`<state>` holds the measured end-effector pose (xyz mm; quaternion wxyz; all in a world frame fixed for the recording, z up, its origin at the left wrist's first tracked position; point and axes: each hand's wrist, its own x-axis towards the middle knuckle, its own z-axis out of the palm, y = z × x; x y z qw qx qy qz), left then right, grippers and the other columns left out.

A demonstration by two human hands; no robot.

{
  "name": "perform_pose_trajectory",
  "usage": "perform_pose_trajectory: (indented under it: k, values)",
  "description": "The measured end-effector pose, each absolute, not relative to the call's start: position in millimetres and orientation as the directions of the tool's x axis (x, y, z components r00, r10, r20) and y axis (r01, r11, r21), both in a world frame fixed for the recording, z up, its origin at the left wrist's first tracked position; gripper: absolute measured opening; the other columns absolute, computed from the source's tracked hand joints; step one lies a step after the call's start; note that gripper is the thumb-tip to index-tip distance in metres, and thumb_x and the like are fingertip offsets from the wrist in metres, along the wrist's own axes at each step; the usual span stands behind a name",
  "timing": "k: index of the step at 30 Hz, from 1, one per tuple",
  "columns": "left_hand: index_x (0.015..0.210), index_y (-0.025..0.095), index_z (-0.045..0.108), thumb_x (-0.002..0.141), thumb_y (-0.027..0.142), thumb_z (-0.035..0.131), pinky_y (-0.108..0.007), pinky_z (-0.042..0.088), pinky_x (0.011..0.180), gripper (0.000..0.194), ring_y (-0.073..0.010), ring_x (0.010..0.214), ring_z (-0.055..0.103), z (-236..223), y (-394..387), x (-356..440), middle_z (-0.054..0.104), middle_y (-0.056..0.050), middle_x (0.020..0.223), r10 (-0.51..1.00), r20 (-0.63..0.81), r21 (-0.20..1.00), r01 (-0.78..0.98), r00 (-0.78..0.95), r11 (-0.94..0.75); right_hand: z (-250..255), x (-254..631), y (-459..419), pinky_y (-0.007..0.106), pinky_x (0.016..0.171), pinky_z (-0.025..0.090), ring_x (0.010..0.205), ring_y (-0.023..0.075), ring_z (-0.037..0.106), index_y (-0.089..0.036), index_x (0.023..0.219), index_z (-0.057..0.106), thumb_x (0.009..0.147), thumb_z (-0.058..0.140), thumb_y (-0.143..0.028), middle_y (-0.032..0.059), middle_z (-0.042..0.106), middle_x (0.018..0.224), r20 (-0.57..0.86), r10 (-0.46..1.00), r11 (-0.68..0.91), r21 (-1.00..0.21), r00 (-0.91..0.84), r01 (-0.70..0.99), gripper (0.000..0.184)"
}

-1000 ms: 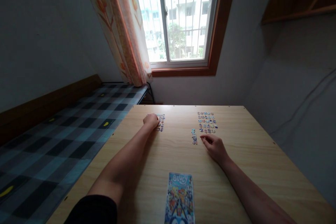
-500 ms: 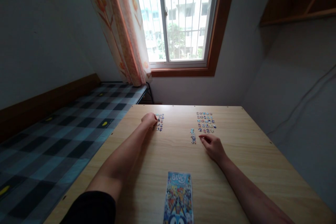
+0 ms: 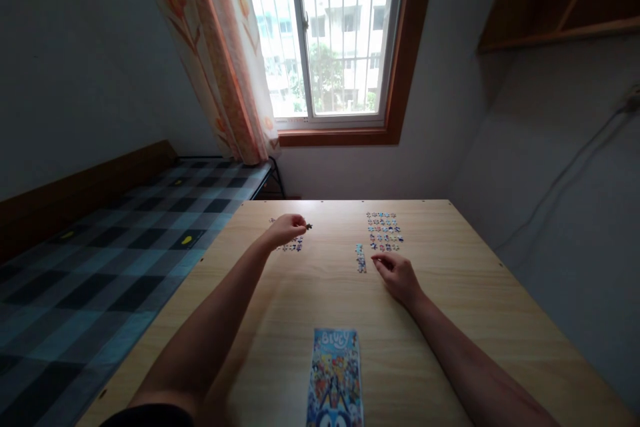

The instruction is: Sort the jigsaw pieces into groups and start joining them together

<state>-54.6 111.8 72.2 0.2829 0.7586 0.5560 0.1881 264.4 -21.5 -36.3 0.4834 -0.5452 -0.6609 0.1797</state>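
My left hand point(image 3: 287, 229) pinches a small dark jigsaw piece point(image 3: 309, 227) above the left group of loose jigsaw pieces point(image 3: 293, 245), and partly hides that group. My right hand point(image 3: 397, 273) hovers or rests at the near side of the right group of pieces point(image 3: 384, 229), thumb and fingertips together; whether anything is between them I cannot make out. Just left of its fingertips lies a narrow strip of joined pieces point(image 3: 361, 260). A tall picture sheet lettered "Bluey" point(image 3: 334, 373) lies flat at the near middle of the table.
Everything lies on a pale wooden table point(image 3: 450, 320). Left of it stands a bed with a checked cover point(image 3: 125, 260). Behind are a window point(image 3: 340, 47) and a flowered curtain point(image 3: 210, 47). A wooden shelf point(image 3: 560, 7) hangs at upper right, with a cable point(image 3: 570, 167) below it.
My left hand has lifted off the left group and moved right, a jigsaw piece now showing at its fingertips. My right hand stays near the strip. The whole view has shifted slightly.
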Motion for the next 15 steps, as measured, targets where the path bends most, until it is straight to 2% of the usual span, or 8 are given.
perform_pose_trajectory:
  k: [3,7,12,15]
  values:
    - [0.076,0.016,0.062,0.069,0.025,0.061,-0.020,0.035,0.049,0.011,-0.0116,0.056,0.056,66.4,87.4,-19.6,0.069,-0.002,0.070,0.874,-0.032,0.737,0.602,0.485,-0.307,-33.6,263.9,-22.5,0.030,0.061,0.047,0.065,0.0173,0.059,-0.020,0.091,0.075,0.088,0.059,-0.028,0.0048,0.071,0.078,0.458,0.886,0.348,-0.755,0.067,0.555,0.018]
    - [0.073,0.017,0.055,0.069,0.021,0.063,-0.020,0.041,0.051,0.009,-0.0155,0.063,0.067,48.4,65.1,19.5,0.071,-0.004,0.073,0.787,-0.099,0.822,0.495,0.609,-0.280,-29.0,261.4,-26.8,0.030,0.063,0.048,0.064,0.0168,0.058,-0.021,0.094,0.075,0.089,0.058,-0.026,0.0046,0.070,0.078,0.480,0.877,0.379,-0.729,0.031,0.570,0.018]
    - [0.075,0.016,0.055,0.067,0.016,0.062,-0.023,0.047,0.054,0.011,-0.0161,0.063,0.069,30.0,54.6,45.7,0.071,-0.004,0.074,0.676,-0.189,0.883,0.424,0.712,-0.200,-19.8,256.3,-34.6,0.037,0.083,0.052,0.089,0.0221,0.064,-0.025,0.103,0.073,0.090,0.059,-0.019,0.0063,0.072,0.092,0.602,0.791,0.523,-0.576,-0.106,0.629,0.020]
    - [0.078,0.016,0.057,0.066,0.016,0.062,-0.020,0.046,0.053,0.013,-0.0142,0.062,0.067,26.5,51.2,51.8,0.071,-0.003,0.076,0.622,-0.242,0.895,0.419,0.745,-0.153,-17.2,254.5,-35.7,0.038,0.088,0.052,0.094,0.0223,0.065,-0.026,0.108,0.072,0.088,0.062,-0.017,0.0059,0.074,0.098,0.650,0.740,0.597,-0.514,-0.175,0.616,0.024]
